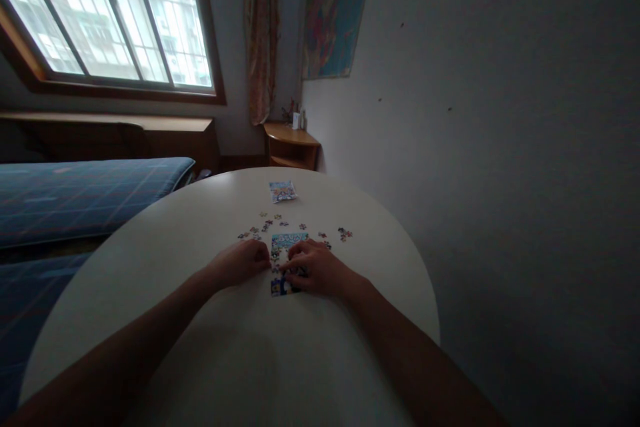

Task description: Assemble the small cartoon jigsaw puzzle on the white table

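A partly assembled jigsaw puzzle (290, 238) lies flat on the white round table (240, 340), with light blue along its top and dark blue at its bottom. At its left edge, my left hand (246, 261) rests with curled fingers pressed together; whether a piece is between them cannot be seen. My right hand (316, 268) lies over the puzzle's right side, fingers apart and index finger stretched onto its left middle part. That hand hides much of the picture. Loose puzzle pieces (268, 223) are scattered beyond my hands, and several more pieces (344, 234) sit to the right.
Farther back on the table lies a small printed packet (283, 191). A blue plaid mattress (90, 193) is at the left, close to the table's edge. The white wall (450, 167) runs along the right. A wooden corner cabinet (291, 135) stands behind the table.
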`<state>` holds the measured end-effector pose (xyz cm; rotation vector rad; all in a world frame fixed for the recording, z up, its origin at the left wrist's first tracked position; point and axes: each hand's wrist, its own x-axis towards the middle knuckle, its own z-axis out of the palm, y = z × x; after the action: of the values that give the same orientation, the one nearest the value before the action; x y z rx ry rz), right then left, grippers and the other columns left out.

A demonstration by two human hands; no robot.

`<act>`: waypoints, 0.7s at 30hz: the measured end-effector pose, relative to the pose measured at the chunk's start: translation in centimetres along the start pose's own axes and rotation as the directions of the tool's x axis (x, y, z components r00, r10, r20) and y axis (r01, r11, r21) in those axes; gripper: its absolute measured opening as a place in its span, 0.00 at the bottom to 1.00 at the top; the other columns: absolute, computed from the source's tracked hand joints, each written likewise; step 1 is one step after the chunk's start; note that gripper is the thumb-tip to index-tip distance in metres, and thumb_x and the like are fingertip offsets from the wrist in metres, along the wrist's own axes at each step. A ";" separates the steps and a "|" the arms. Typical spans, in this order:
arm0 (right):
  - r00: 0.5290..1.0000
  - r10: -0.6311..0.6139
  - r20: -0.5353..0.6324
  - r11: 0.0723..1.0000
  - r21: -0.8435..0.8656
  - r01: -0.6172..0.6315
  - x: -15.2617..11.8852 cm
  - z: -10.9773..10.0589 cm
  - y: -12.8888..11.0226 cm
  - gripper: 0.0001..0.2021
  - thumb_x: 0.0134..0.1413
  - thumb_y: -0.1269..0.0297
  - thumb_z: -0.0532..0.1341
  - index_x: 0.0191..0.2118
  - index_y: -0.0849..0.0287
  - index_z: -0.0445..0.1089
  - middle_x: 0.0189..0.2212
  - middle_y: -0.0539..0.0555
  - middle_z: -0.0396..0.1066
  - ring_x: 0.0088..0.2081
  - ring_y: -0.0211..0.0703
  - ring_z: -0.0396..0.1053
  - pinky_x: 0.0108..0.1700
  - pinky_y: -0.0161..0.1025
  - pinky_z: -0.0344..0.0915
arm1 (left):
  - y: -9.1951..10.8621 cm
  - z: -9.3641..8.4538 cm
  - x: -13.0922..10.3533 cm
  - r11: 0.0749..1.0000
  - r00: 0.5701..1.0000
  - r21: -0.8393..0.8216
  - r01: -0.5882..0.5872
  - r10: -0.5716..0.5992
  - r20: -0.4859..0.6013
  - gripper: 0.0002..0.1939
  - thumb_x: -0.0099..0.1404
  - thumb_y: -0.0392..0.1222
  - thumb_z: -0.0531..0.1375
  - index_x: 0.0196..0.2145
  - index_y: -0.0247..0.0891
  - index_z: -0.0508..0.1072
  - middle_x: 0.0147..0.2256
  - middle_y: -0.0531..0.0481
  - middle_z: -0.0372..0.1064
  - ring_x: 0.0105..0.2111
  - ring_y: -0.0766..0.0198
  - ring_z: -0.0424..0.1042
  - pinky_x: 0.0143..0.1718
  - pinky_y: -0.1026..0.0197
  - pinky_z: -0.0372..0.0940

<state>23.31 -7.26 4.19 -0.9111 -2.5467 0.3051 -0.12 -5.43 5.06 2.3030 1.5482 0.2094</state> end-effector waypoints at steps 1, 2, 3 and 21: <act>1.000 -0.001 0.002 1.000 -0.002 0.001 0.0 0.1 0.0 0.12 0.55 0.60 0.64 0.46 0.48 0.77 0.45 0.55 0.72 0.47 0.45 0.67 0.53 0.45 0.57 | -0.2 -0.2 0.1 1.000 1.000 -0.002 0.000 0.000 -0.005 0.11 0.58 0.46 0.57 0.31 0.38 0.75 0.31 0.47 0.75 0.30 0.60 0.71 0.30 0.62 0.58; 1.000 -0.004 0.004 1.000 -0.004 0.005 0.0 0.1 0.0 0.12 0.55 0.59 0.64 0.46 0.48 0.77 0.45 0.55 0.72 0.47 0.45 0.66 0.53 0.45 0.57 | -0.4 -0.4 0.1 1.000 1.000 -0.005 0.001 -0.001 -0.012 0.11 0.58 0.47 0.57 0.31 0.38 0.75 0.31 0.47 0.75 0.30 0.60 0.71 0.30 0.62 0.59; 1.000 -0.010 0.006 1.000 -0.004 0.010 0.0 0.1 0.0 0.12 0.55 0.59 0.64 0.46 0.49 0.78 0.45 0.55 0.72 0.47 0.45 0.66 0.53 0.45 0.57 | -0.6 -0.6 0.2 1.000 1.000 -0.008 0.004 -0.004 -0.020 0.11 0.59 0.47 0.57 0.31 0.38 0.75 0.31 0.47 0.75 0.30 0.60 0.72 0.31 0.62 0.59; 0.999 -0.053 -0.002 0.996 0.071 0.053 0.0 -1.1 -0.3 0.18 0.54 0.57 0.65 0.50 0.54 0.74 0.50 0.58 0.72 0.51 0.47 0.67 0.57 0.47 0.58 | -7.1 -1.3 1.9 0.989 0.962 0.079 0.122 -0.099 -0.256 0.22 0.62 0.49 0.57 0.52 0.40 0.72 0.51 0.43 0.71 0.49 0.52 0.71 0.50 0.56 0.64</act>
<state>23.66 -7.41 5.24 -0.8158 -2.5383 0.3772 -5.94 -1.03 3.50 2.3248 1.8416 0.4224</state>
